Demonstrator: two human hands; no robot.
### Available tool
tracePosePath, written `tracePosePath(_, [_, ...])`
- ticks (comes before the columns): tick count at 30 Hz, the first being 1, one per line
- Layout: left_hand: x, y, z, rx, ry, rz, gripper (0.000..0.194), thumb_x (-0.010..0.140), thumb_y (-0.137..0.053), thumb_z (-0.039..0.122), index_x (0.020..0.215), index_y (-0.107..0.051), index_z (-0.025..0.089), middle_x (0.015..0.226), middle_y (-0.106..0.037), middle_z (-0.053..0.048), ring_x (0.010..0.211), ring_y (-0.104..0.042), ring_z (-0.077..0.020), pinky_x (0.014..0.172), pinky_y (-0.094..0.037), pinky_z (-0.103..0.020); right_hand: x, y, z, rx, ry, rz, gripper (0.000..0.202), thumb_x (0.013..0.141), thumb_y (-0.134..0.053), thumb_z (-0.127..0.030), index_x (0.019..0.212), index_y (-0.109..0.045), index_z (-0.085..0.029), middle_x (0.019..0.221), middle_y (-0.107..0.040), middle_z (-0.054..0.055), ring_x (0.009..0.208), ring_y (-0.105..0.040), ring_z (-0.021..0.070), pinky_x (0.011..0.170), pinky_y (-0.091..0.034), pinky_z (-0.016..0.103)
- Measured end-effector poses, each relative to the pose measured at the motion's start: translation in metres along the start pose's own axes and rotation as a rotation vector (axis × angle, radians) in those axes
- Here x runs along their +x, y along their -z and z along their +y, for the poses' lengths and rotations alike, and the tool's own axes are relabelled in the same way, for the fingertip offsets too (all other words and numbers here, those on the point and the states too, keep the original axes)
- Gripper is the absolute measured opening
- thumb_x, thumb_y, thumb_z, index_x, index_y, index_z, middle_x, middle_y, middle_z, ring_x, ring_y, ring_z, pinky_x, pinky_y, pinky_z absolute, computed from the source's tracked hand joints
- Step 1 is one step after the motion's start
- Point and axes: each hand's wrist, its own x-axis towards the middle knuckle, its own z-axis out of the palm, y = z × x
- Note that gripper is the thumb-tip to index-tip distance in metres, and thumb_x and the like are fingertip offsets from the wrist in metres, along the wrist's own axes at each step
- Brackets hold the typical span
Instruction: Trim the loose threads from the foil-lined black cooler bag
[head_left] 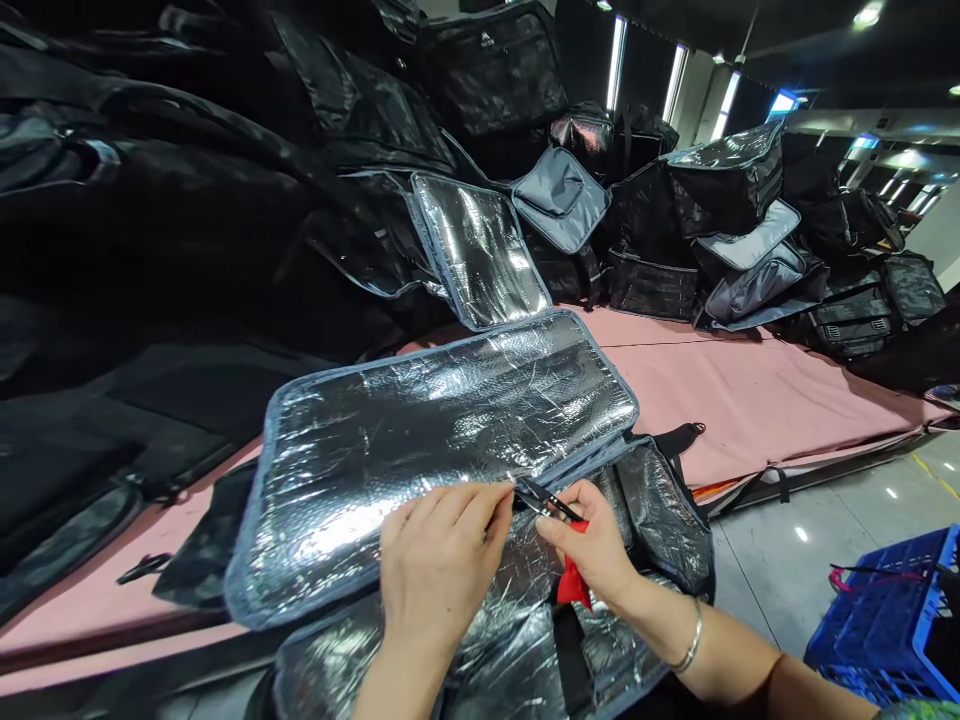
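A bag with silver foil lining [450,400] lies open before me, its lid edged in grey-blue binding. Over the near edge of that lid, my right hand [589,545] holds small black snips [553,502], with a red strip [574,585] hanging below the fingers. The snips' tips point left, at the fingertips of my left hand [446,550]. Those fingers are pinched together at the lid's edge; what they hold is too small to make out. A bracelet sits on my right wrist.
Black bags [150,250] are heaped at the left, and more bags [727,190] stand along the back of the pink-covered table [742,390]. A blue crate [877,610] is on the floor at the lower right.
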Motion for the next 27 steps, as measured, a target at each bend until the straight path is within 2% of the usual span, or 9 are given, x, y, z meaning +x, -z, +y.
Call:
tracePosePath(5, [-0.008, -0.010, 0.004, -0.017, 0.025, 0.103, 0.007, 0.077, -0.062, 0.013, 0.080, -0.060, 0.018, 0.073, -0.066, -0.001, 0.068, -0.058, -0.0159, 0.066, -0.042, -0.029, -0.003, 0.007, -0.007, -0.618, 0.224, 0.091, 0.022, 0.076, -0.062, -0.036, 0.085, -0.051, -0.019, 0.065, -0.053, -0.004, 0.055, -0.044, 0.0106, 0.055, -0.033, 0.022])
tracePosePath(8, [-0.013, -0.014, 0.003, -0.053, 0.012, 0.133, 0.013, 0.074, -0.065, 0.010, 0.082, -0.059, 0.018, 0.074, -0.066, -0.002, 0.070, -0.058, -0.0164, 0.067, -0.043, -0.029, -0.007, 0.008, -0.007, -0.775, 0.299, 0.120, 0.023, 0.080, -0.057, -0.038, 0.091, -0.052, -0.019, 0.069, -0.056, -0.001, 0.060, -0.050, 0.0138, 0.058, -0.035, 0.024])
tracePosePath(14, [-0.015, -0.014, 0.001, -0.046, -0.011, 0.182, 0.017, 0.072, -0.067, 0.008, 0.084, -0.059, 0.017, 0.074, -0.065, -0.003, 0.069, -0.057, -0.0161, 0.066, -0.044, -0.028, -0.007, 0.007, -0.007, -0.756, 0.334, 0.066, 0.020, 0.084, -0.051, -0.038, 0.084, -0.054, -0.018, 0.066, -0.053, -0.002, 0.056, -0.047, 0.0119, 0.057, -0.035, 0.023])
tracePosePath(19, [-0.017, -0.013, 0.005, 0.025, 0.104, 0.202, 0.015, 0.073, -0.066, 0.012, 0.086, -0.061, 0.018, 0.075, -0.066, -0.004, 0.072, -0.058, -0.0184, 0.067, -0.043, -0.030, -0.004, 0.009, -0.010, -0.637, 0.242, 0.071, 0.023, 0.079, -0.057, -0.040, 0.077, -0.050, -0.019, 0.060, -0.051, -0.004, 0.052, -0.043, 0.0101, 0.053, -0.033, 0.021])
tracePosePath(22, [-0.019, -0.013, 0.007, 0.035, 0.132, 0.193, 0.011, 0.075, -0.066, 0.014, 0.084, -0.061, 0.018, 0.075, -0.066, -0.003, 0.071, -0.058, -0.0185, 0.065, -0.042, -0.030, -0.004, 0.006, -0.012, -0.687, 0.240, 0.025, 0.022, 0.078, -0.059, -0.040, 0.081, -0.051, -0.020, 0.060, -0.051, -0.005, 0.051, -0.043, 0.0100, 0.053, -0.033, 0.021])
tracePosePath(27, [-0.020, -0.014, 0.006, 0.031, 0.096, 0.201, 0.010, 0.076, -0.064, 0.014, 0.084, -0.060, 0.019, 0.074, -0.066, -0.003, 0.070, -0.058, -0.0173, 0.065, -0.042, -0.029, -0.004, -0.001, -0.012, -0.799, 0.276, 0.019, 0.023, 0.079, -0.056, -0.041, 0.087, -0.054, -0.020, 0.060, -0.049, -0.004, 0.052, -0.044, 0.0118, 0.055, -0.034, 0.022])
